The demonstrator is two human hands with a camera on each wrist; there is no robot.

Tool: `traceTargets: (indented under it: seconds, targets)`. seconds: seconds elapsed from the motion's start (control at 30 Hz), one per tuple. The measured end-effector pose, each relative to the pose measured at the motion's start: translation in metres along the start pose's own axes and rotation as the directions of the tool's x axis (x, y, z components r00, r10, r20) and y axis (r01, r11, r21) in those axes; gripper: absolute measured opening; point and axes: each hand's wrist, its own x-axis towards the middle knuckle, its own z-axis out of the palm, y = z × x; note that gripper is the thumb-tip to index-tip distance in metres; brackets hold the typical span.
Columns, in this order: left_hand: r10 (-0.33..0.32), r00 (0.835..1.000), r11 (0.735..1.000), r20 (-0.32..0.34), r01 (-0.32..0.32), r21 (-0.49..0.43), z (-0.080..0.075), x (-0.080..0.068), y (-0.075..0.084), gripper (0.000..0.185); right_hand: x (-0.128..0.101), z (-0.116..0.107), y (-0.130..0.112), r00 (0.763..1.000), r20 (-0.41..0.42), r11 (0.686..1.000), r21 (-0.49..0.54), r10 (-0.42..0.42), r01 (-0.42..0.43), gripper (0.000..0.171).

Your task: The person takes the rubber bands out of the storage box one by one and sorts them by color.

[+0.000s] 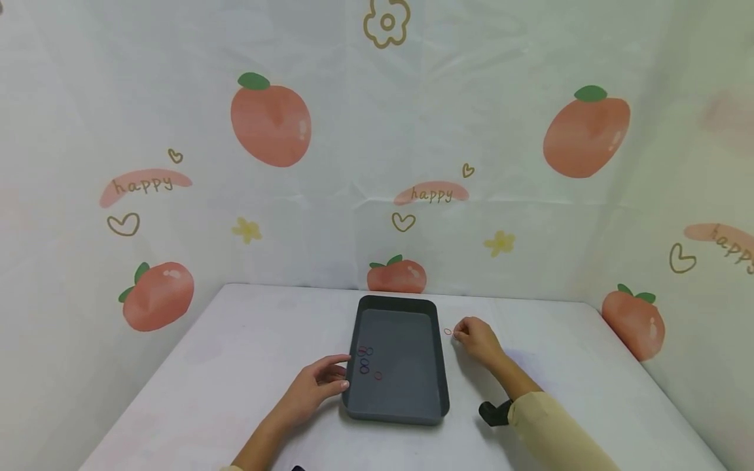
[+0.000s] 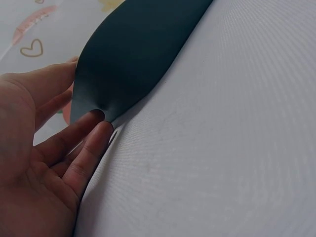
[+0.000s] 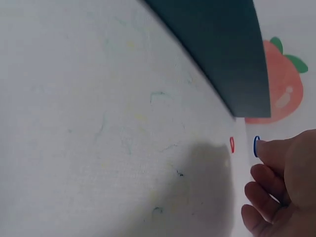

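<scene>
A dark grey rectangular tray [image 1: 406, 366] lies on the white table, with several small red and dark blue rubber bands [image 1: 364, 362] inside near its left wall. My left hand [image 1: 315, 386] rests its fingertips against the tray's left side. In the left wrist view, the fingers [image 2: 89, 148] touch the outer wall of the tray [image 2: 133, 49] without wrapping round it. Right of the tray, my right hand [image 1: 478, 340] is low over the table. Its thumb and a mostly hidden finger pinch a blue rubber band [image 3: 256, 146]. Beside it on the table is a red rubber band [image 3: 232, 144].
The white table [image 1: 265, 327] ends at a hanging cloth [image 1: 330, 229] printed with fruit and hearts. Below the right forearm shows a black curved piece [image 1: 495, 413], apparently part of the wrist gear. Faint coloured marks [image 3: 158, 94] dot the tabletop.
</scene>
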Motion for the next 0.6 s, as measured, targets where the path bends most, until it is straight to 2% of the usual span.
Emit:
traceTargets:
  seconds: [0.2, 0.43, 0.6]
  targets:
    - [0.002, 1.000, 1.000, -0.003, -0.002, 0.002, 0.000, 0.000, 0.001, 0.050, 0.009, 0.002, 0.005, 0.999, -0.006, 0.999, 0.001, 0.033, -0.033, 0.007]
    - [0.018, 1.000, 1.000, -0.006, -0.018, -0.014, 0.001, 0.000, 0.001, 0.050, 0.020, 0.003, 0.009, 0.991, 0.013, 0.991, -0.003, 0.132, -0.132, 0.007]
    - [0.016, 1.000, 1.000, -0.013, -0.016, -0.025, 0.002, 0.001, 0.000, 0.050, 0.023, 0.005, 0.012, 0.993, 0.033, 0.993, -0.041, 0.115, -0.113, 0.007]
